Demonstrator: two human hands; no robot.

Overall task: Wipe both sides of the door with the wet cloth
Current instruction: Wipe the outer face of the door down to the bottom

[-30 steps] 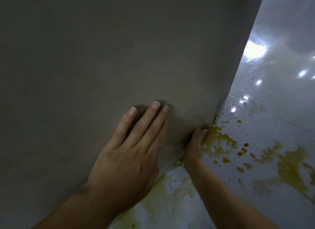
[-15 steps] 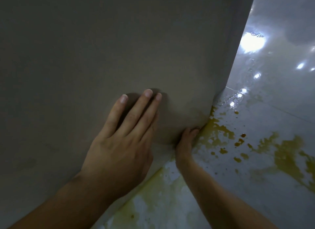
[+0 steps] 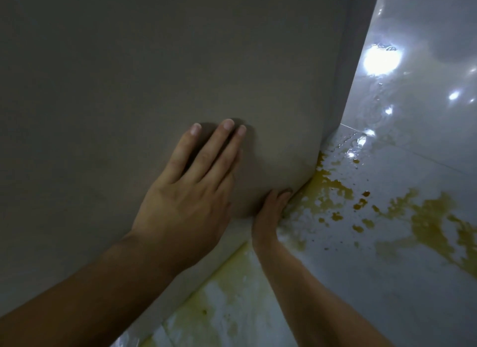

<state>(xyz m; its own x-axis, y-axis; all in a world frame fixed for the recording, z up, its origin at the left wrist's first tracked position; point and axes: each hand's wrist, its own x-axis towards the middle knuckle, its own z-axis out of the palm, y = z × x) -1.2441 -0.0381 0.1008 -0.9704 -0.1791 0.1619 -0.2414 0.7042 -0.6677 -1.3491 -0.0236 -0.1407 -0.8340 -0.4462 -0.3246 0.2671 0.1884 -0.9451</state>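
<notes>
Left hand flat, fingers straight, on door filling nine to twelve o'clock. Right hand at its bottom edge; grip unclear, cloth unseen. Wet, stained floor could cause a slip.

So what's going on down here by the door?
A person is crouched low at a grey door. Their left hand presses flat on its near face, fingers straight. Their right hand reaches the door's bottom corner, fingertips hidden at the edge. No cloth is in sight, so I can't tell if that hand holds one. The glossy floor is wet, with yellowish stains.
</notes>
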